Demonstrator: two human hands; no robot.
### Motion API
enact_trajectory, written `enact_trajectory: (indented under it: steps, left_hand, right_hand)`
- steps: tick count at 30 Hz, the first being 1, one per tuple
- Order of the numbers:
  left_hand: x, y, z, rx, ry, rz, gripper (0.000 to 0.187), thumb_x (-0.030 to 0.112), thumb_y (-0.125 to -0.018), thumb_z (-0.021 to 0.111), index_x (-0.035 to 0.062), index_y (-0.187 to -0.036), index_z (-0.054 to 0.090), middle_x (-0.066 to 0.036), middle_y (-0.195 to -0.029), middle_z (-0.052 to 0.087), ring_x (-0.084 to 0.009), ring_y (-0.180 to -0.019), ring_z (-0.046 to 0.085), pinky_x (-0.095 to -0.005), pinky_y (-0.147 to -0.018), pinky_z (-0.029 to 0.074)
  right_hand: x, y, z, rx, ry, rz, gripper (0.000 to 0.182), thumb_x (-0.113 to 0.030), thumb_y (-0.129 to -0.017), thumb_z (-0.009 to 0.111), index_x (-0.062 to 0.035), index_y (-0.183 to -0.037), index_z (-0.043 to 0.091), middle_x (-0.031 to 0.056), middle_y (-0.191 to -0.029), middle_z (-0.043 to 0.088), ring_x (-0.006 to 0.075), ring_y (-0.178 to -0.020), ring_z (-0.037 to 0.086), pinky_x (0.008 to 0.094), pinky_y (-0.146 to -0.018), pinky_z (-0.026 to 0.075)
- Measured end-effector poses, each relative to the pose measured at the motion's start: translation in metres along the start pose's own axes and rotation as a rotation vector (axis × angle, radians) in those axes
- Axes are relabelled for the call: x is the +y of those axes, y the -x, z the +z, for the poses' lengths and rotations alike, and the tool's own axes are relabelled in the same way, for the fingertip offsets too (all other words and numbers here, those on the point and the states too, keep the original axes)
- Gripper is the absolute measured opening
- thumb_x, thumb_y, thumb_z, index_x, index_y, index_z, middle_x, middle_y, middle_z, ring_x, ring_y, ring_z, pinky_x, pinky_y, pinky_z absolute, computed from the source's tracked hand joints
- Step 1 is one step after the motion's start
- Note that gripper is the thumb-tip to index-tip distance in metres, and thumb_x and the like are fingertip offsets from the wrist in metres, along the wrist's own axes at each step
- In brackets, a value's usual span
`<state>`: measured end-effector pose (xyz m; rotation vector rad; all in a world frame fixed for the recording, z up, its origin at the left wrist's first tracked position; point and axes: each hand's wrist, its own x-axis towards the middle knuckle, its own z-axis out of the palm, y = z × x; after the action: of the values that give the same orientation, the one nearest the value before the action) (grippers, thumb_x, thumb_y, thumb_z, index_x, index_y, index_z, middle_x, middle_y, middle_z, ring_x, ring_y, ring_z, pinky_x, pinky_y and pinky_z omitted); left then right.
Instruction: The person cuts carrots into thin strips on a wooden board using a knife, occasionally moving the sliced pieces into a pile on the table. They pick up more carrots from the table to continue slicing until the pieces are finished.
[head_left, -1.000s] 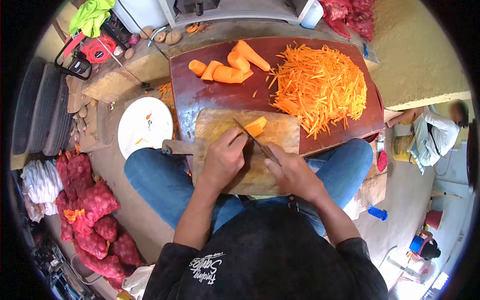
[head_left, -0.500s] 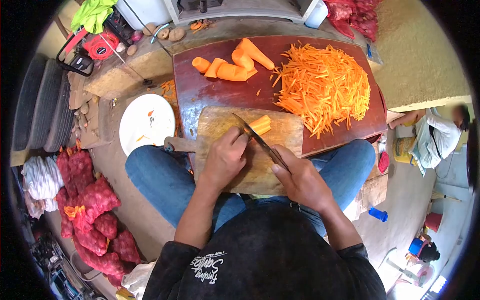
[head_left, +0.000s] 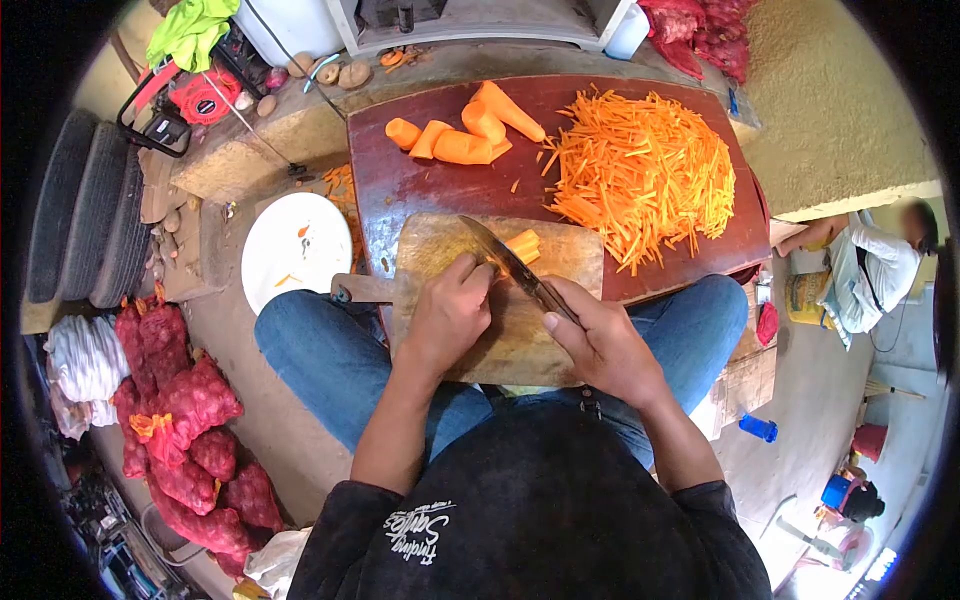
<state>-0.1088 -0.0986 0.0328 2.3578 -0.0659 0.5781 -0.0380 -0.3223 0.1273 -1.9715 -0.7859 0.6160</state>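
My right hand (head_left: 608, 350) is closed round the handle of a knife (head_left: 512, 262), whose dark blade slants up and left over the wooden cutting board (head_left: 430, 240). Curled fingers of my left hand (head_left: 450, 312) press close to the blade's left side, closed on a piece of carrot that they mostly hide. Just past the blade lie cut carrot sticks (head_left: 524, 246). On the red-brown table beyond the board, several peeled carrot chunks (head_left: 463, 146) lie at the left, and a large heap of carrot strips (head_left: 645, 175) is at the right.
The board's handle (head_left: 362, 289) points left, beside a white round lid or basin (head_left: 294, 245). Red mesh sacks (head_left: 190, 400) and stacked tires (head_left: 85, 220) stand at left. A person (head_left: 880, 265) sits at far right. A blue object (head_left: 758, 428) lies on the floor.
The knife blade has tilted and shifted slightly, and my right hand has moved a little down and right. My left hand stays nearly in place beside the blade.
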Motion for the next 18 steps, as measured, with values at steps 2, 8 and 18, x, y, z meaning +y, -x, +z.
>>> enact_trajectory:
  steps: [2,8,18]
  left_hand:
    - [-0.001,-0.001,0.002,0.001,0.014,0.002,0.026,-0.007,-0.079,0.069,-0.0018,-0.104,0.071,-0.020,-0.095,0.064,-0.0445,-0.084,0.070,-0.0535,-0.073,0.059]
    - [-0.001,0.003,-0.001,-0.013,-0.014,0.011,0.025,-0.007,-0.080,0.069,-0.0017,-0.105,0.071,-0.021,-0.094,0.064,-0.0452,-0.085,0.070,-0.0530,-0.073,0.060]
    - [-0.003,0.001,0.003,0.022,0.057,-0.044,0.020,-0.009,-0.082,0.066,-0.0014,-0.100,0.069,-0.022,-0.098,0.067,-0.0484,-0.085,0.070,-0.0565,-0.075,0.060]
  right_hand:
    - [-0.002,0.002,-0.002,-0.006,-0.007,-0.005,0.042,-0.016,-0.111,0.067,-0.0018,-0.150,0.058,0.0335,-0.112,0.075,0.0550,-0.110,0.074,0.0542,-0.090,0.059]
    - [0.005,-0.001,0.010,-0.031,0.042,0.009,0.040,-0.015,-0.111,0.065,-0.0017,-0.148,0.057,0.0364,-0.112,0.074,0.0569,-0.109,0.072,0.0589,-0.088,0.058]
    - [0.032,-0.009,0.015,-0.045,0.055,0.038,0.039,-0.018,-0.112,0.064,-0.0015,-0.146,0.060,0.0331,-0.114,0.074,0.0538,-0.109,0.072,0.0545,-0.093,0.058]
